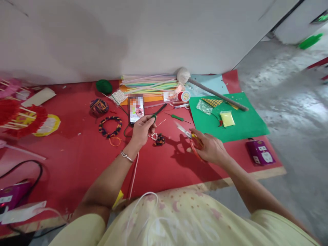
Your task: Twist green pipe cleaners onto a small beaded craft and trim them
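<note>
My left hand [143,130] is closed in a pinch on dark green yarn [154,117], whose dark end juts out to the upper right. A strand runs from near this hand back to a green yarn ball [104,86]. My right hand [211,147] grips scissors [196,141] with orange and yellow handles. Their blades point left toward my left hand, apart from the yarn and blurred at the tip. Just below my left fingers lie a ring of pearl beads [154,136] and a dark multicoloured yarn bundle [160,139]. A phone [136,108] is behind my left hand.
On the red-covered table [84,177] are a braided yarn ring [110,126], a multicoloured yarn ball [98,106], a green-handled crochet hook [177,117], pipe cleaners [151,82], a green sheet [246,124] and a purple box [260,152]. A white wall [128,41] rises behind.
</note>
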A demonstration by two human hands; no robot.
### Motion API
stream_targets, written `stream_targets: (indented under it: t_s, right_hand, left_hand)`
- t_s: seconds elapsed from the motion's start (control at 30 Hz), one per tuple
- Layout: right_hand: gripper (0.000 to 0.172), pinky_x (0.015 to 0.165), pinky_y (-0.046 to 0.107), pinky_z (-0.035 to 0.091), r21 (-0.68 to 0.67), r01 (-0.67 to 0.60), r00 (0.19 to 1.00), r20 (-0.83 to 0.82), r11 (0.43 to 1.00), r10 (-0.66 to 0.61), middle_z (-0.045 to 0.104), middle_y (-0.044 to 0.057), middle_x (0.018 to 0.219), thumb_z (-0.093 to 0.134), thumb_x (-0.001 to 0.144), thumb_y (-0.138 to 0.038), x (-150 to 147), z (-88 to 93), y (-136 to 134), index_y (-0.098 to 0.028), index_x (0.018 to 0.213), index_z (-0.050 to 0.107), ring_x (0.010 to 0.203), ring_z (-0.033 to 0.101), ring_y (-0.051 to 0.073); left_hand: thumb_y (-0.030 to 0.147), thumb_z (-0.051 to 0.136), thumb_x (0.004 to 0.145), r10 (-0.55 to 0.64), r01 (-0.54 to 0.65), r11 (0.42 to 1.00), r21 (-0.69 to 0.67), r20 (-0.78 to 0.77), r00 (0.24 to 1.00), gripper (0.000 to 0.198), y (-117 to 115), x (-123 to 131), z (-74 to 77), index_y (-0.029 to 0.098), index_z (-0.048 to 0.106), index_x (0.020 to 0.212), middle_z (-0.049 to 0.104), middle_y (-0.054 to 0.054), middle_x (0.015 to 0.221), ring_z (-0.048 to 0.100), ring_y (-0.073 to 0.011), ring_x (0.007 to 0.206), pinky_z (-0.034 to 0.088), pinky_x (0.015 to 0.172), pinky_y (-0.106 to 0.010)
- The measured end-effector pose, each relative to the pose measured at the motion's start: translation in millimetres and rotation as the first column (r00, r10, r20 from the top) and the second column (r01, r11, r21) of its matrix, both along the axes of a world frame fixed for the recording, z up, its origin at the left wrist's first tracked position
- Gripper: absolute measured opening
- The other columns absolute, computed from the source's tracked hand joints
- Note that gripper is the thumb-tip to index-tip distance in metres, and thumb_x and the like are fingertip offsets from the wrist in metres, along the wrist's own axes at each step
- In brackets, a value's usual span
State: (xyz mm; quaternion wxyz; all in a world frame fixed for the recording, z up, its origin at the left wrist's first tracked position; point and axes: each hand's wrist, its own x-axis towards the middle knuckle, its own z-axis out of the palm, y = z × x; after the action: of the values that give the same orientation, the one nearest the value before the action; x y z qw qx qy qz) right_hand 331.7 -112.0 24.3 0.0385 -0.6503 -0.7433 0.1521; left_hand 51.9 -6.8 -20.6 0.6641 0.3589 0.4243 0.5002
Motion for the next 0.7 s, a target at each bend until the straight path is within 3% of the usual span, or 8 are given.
stream_targets:
  t_s: [0.13,0.33,0.4,0.53,0.7]
  right_hand:
    - [0.062,0.065,0.027,0.042,-0.166,-0.066,0.930,-0.369,0.984,0.000,0.066,0.002,0.083,0.051,0.094,-0.060,-17,14.3,4,-0.023,0.144,0.047,0.071,0.061,0.018]
    - [0.057,0.062,0.025,0.042,-0.300,-0.200,0.756,-0.653,0.933,-0.048,0.066,0.002,0.083,0.056,0.095,-0.050,-45,12.6,24,-0.019,0.142,0.047,0.068,0.058,0.015]
    - [0.057,0.063,0.024,0.044,-0.304,-0.232,0.698,-0.713,0.924,-0.059,0.067,0.002,0.087,0.057,0.096,-0.048,-49,7.6,29,-0.019,0.144,0.047,0.071,0.059,0.015]
    - [0.056,0.068,0.024,0.046,-0.282,-0.210,0.684,-0.726,0.936,-0.066,0.066,0.003,0.096,0.064,0.092,-0.051,-55,1.4,33,-0.020,0.138,0.056,0.079,0.059,0.015]
    - [0.058,0.066,0.024,0.045,-0.333,-0.236,0.634,-0.765,0.913,-0.115,0.062,0.001,0.085,0.062,0.092,-0.056,-62,3.6,34,-0.018,0.135,0.058,0.072,0.055,0.013]
  left_hand:
    - [0.041,0.077,0.079,-0.031,0.032,0.998,0.059,-0.014,0.999,0.031,-2,2,-1.2,0.017,0.068,0.097,0.063,0.004,0.062,0.051,-0.0062,0.041,0.035,0.037,-0.018]
    - [0.045,0.078,0.078,-0.005,0.012,0.996,0.093,-0.071,0.997,0.033,-7,2,0.2,0.018,0.069,0.094,0.060,0.005,0.058,0.047,-0.0052,0.039,0.036,0.038,-0.018]
    - [0.044,0.079,0.077,0.004,0.004,0.996,0.093,-0.085,0.996,0.032,-7,2,0.4,0.018,0.069,0.092,0.059,0.005,0.056,0.046,-0.0050,0.038,0.034,0.037,-0.017]
    - [0.045,0.079,0.077,-0.004,0.011,0.997,0.077,-0.090,0.996,0.032,-7,3,-0.2,0.018,0.069,0.092,0.060,0.005,0.056,0.045,-0.0050,0.037,0.034,0.037,-0.017]
    - [0.047,0.079,0.075,-0.059,0.061,0.997,0.038,-0.057,0.997,0.035,-6,3,-1.4,0.018,0.067,0.091,0.060,0.005,0.056,0.046,-0.0053,0.036,0.034,0.036,-0.017]
